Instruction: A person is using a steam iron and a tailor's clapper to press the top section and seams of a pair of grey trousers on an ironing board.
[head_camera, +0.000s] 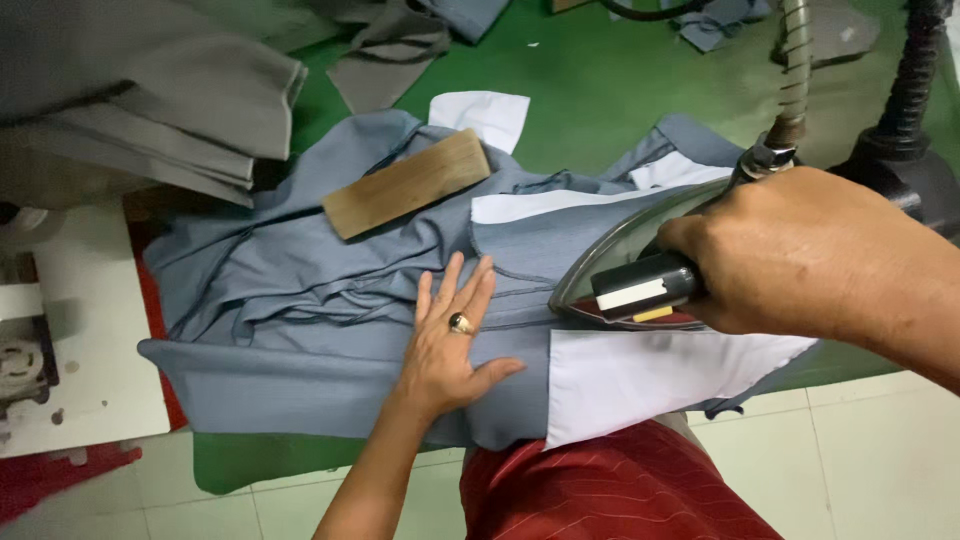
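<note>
A grey-blue garment piece (300, 290) lies spread on a green padded board (590, 90), with white lining (650, 375) showing at its front right and along a seam. My left hand (450, 345), wearing a ring, presses flat on the grey cloth with its fingers apart. My right hand (800, 250) grips the black handle of a steam iron (625, 260), whose metal sole rests on the garment just right of my left hand. A hose runs up from the back of the iron.
A flat wooden block (408, 183) rests on the garment at the back. Folded grey cloth (140, 100) is stacked at the far left, with more cut pieces (385, 60) behind. A black stand (905, 140) is at the right. White tiled floor lies below.
</note>
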